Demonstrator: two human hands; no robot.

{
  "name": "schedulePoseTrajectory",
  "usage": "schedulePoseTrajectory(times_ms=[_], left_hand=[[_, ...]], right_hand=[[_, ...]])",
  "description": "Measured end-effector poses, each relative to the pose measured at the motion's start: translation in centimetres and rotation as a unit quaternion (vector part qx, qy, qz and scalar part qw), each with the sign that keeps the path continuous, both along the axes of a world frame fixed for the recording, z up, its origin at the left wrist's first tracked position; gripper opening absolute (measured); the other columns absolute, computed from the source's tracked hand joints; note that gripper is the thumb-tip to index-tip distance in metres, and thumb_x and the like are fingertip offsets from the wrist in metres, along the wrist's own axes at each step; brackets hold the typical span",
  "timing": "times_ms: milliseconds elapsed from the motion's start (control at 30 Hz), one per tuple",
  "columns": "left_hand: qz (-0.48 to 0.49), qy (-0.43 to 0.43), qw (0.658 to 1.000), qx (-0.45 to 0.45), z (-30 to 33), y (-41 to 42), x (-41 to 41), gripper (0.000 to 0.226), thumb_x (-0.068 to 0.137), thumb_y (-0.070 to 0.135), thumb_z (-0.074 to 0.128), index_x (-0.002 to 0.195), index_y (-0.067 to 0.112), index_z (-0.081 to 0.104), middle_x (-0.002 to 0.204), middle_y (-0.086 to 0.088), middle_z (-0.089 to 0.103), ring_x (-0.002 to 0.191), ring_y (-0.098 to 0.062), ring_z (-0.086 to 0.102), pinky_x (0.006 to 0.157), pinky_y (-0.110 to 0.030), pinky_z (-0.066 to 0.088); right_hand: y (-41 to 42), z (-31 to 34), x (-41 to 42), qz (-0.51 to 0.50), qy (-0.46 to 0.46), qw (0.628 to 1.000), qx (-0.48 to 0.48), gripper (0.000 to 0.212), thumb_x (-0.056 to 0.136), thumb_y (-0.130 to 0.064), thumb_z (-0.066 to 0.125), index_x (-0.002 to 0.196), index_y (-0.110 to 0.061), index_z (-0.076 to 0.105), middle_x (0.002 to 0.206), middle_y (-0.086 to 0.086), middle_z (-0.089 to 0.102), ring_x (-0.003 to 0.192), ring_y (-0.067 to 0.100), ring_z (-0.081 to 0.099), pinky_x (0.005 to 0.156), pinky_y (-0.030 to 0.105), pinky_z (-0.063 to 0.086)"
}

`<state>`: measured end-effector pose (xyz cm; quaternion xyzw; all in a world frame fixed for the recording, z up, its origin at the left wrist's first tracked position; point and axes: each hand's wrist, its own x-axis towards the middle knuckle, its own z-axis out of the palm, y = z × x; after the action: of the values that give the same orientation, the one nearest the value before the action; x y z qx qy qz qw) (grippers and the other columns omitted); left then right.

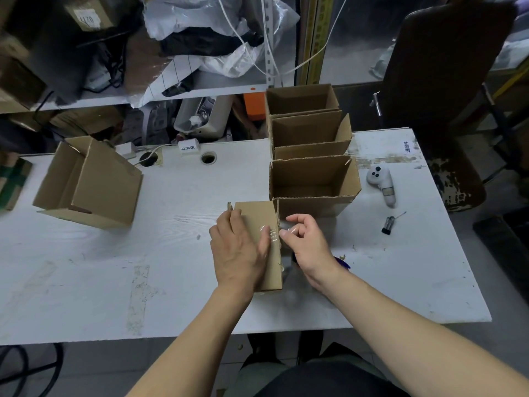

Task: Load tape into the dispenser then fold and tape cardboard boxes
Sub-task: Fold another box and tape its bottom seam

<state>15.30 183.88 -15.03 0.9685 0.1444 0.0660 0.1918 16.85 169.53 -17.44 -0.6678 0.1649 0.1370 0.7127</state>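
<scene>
On the desk [114,282], the left hand [239,250] lies flat, fingers straight, on the folded cardboard box [257,219]. Just beside the box, the right hand [307,242] pinches clear tape [273,233].

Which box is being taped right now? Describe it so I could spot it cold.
On the white table, a row of three open boxes runs back from the near middle. The box being taped sits at the row's near end, under the left hand. Unlike the others, its top is closed, with clear tape at its right edge.
</scene>
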Motion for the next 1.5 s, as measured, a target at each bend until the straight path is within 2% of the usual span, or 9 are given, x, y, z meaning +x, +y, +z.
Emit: schedulePoseTrajectory(times_ms=[200, 400, 633, 767, 867, 1033, 1267, 1400, 1500], left_hand=[[0.002, -0.003, 1.0, -0.008, -0.2, 0.3, 0.0, 0.073, 0.09, 0.051, 0.069, 0.144, 0.006, 0.048, 0.143, -0.017, 0.049, 0.115, -0.04, 0.049, 0.101, -0.049, 0.043], [-0.004, 0.003, 1.0, -0.014, 0.0, -0.1, -0.1, 0.076, 0.09, 0.052, 0.068, 0.146, 0.005, 0.047, 0.143, -0.017, 0.047, 0.115, -0.04, 0.048, 0.102, -0.046, 0.039], [-0.007, -0.003, 1.0, -0.025, 0.0, 0.0, -0.2, 0.069, 0.093, 0.045, 0.07, 0.145, 0.005, 0.047, 0.144, -0.018, 0.045, 0.115, -0.041, 0.048, 0.103, -0.049, 0.041], [-0.012, -0.017, 0.999, -0.026, -0.3, -0.1, -0.1, 0.058, 0.097, 0.034, 0.066, 0.143, 0.005, 0.047, 0.143, -0.019, 0.043, 0.113, -0.043, 0.047, 0.101, -0.051, 0.041], [-0.006, -0.024, 0.999, -0.028, -0.3, 0.1, -0.1, 0.054, 0.098, 0.029, 0.066, 0.142, 0.004, 0.048, 0.142, -0.02, 0.044, 0.112, -0.042, 0.047, 0.101, -0.05, 0.04], [-0.014, -0.016, 0.999, -0.037, -0.4, -0.1, -0.2, 0.056, 0.098, 0.033, 0.065, 0.144, 0.006, 0.046, 0.143, -0.019, 0.044, 0.114, -0.042, 0.046, 0.103, -0.05, 0.041], [-0.002, 0.032, 0.996, -0.081, 0.3, 0.3, 0.3, 0.079, 0.091, 0.059, 0.068, 0.148, 0.012, 0.041, 0.148, -0.013, 0.035, 0.121, -0.036, 0.037, 0.109, -0.044, 0.035], [0.014, -0.008, 0.99, -0.142, 0.8, 0.2, 0.2, 0.055, 0.102, 0.03, 0.061, 0.151, 0.013, 0.042, 0.149, -0.015, 0.032, 0.125, -0.034, 0.034, 0.111, -0.041, 0.032], [0.008, 0.011, 0.991, -0.133, 0.7, 0.3, 0.0, 0.078, 0.094, 0.049, 0.069, 0.154, 0.011, 0.036, 0.152, -0.014, 0.031, 0.131, -0.034, 0.032, 0.115, -0.045, 0.031]], right_hand=[[1.1, -0.2, -1.4, 0.024, 0.032, 0.998, -0.046, 0.024, 0.105, -0.034, 0.059, 0.127, -0.024, 0.055, 0.103, 0.016, 0.071, 0.1, 0.03, 0.069, 0.095, 0.045, 0.055], [1.0, -0.1, -2.0, 0.057, 0.132, 0.99, -0.013, 0.027, 0.109, -0.041, 0.046, 0.135, -0.034, 0.051, 0.124, -0.001, 0.068, 0.115, 0.018, 0.064, 0.103, 0.046, 0.055], [0.5, 1.0, -3.1, 0.049, -0.043, 0.955, -0.288, 0.038, 0.109, -0.035, 0.043, 0.138, -0.024, 0.063, 0.126, -0.002, 0.055, 0.122, 0.016, 0.047, 0.109, 0.034, 0.041], [1.7, 1.7, -3.8, 0.235, 0.019, 0.915, -0.326, 0.052, 0.108, -0.056, 0.028, 0.148, -0.029, 0.046, 0.145, 0.007, 0.046, 0.134, 0.029, 0.036, 0.115, 0.043, 0.032], [1.6, 1.6, -3.9, 0.207, 0.076, 0.92, -0.325, 0.079, 0.103, -0.066, 0.035, 0.162, -0.015, 0.026, 0.164, 0.008, 0.024, 0.15, 0.033, 0.02, 0.123, 0.045, 0.023], [1.2, 1.8, -4.4, 0.149, -0.062, 0.942, -0.293, 0.051, 0.106, -0.049, 0.047, 0.153, -0.029, 0.045, 0.146, -0.008, 0.042, 0.134, 0.012, 0.033, 0.119, 0.037, 0.035], [1.3, 2.0, -3.5, 0.27, 0.005, 0.923, -0.273, 0.068, 0.108, -0.046, 0.034, 0.167, -0.028, 0.006, 0.17, -0.007, 0.019, 0.152, 0.025, 0.02, 0.124, 0.041, 0.022], [0.9, 1.8, -4.8, 0.229, -0.073, 0.921, -0.306, 0.048, 0.105, -0.05, 0.041, 0.15, -0.035, 0.045, 0.145, -0.01, 0.055, 0.13, 0.019, 0.052, 0.111, 0.042, 0.045], [0.6, 1.8, -5.0, 0.186, -0.101, 0.937, -0.278, 0.043, 0.103, -0.044, 0.055, 0.144, -0.033, 0.052, 0.136, -0.016, 0.056, 0.128, 0.008, 0.053, 0.109, 0.034, 0.046]])
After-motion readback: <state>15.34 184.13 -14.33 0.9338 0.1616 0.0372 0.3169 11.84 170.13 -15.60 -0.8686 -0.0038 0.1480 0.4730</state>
